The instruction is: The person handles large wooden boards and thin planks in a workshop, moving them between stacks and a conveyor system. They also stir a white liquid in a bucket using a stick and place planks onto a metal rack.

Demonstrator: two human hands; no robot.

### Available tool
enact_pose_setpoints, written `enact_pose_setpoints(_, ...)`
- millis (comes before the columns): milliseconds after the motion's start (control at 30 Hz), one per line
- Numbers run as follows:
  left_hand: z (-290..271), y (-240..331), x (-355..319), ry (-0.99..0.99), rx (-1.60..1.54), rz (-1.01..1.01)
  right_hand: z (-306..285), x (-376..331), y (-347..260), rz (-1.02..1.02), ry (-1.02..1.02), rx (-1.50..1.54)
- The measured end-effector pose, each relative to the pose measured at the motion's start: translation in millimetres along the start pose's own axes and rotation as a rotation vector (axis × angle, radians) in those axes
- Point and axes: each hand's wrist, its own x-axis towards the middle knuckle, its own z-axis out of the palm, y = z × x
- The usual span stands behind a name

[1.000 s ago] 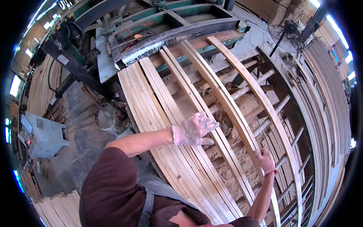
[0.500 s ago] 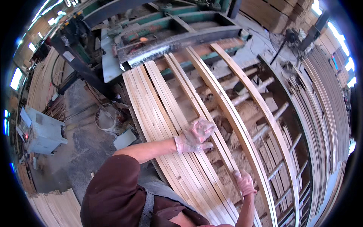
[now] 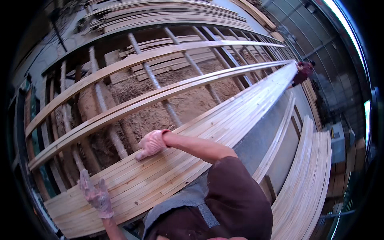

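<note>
A wide row of long pale wooden strips [image 3: 172, 170] lies side by side in front of me, edges together. My left hand [image 3: 95, 196], in a whitish-pink work glove, rests on the row near its left end with fingers stretched past the far edge. Farther right, my right hand [image 3: 152, 144], in a pink glove, is curled over the far edge of the outermost strip, its fingers partly hidden. Beyond them a pair of strips [image 3: 132, 105] lies apart from the row, and a single strip [image 3: 110, 72] lies farther away, both across metal rollers [image 3: 151, 76].
Sawdust [image 3: 180, 92] covers the ground under the rollers. Stacked boards [image 3: 172, 18] lie behind the frame. Another person [image 3: 303, 74] stands at the row's far right end. More strips [image 3: 298, 176] are piled on the right, near a grey box [image 3: 338, 136].
My view has swung to the right. The strips at my hands, earlier apart from the row, now lie against it. My left hand has shifted toward the strips' left end and spread its fingers.
</note>
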Motion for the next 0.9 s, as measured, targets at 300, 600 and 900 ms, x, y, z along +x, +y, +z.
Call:
enact_pose_setpoints(300, 37, -8, 41, -0.117, 0.092, -0.011, -128, 2, 6, -0.013, 0.795, -0.061)
enact_pose_setpoints(600, 28, -4, 87, -0.141, 0.031, 0.001, -34, -11, 68, 0.041, 0.467, -0.297)
enact_pose_setpoints(900, 47, 13, 76, -0.438, -0.036, -0.013, -40, -32, 60, 0.138, 0.246, 0.172)
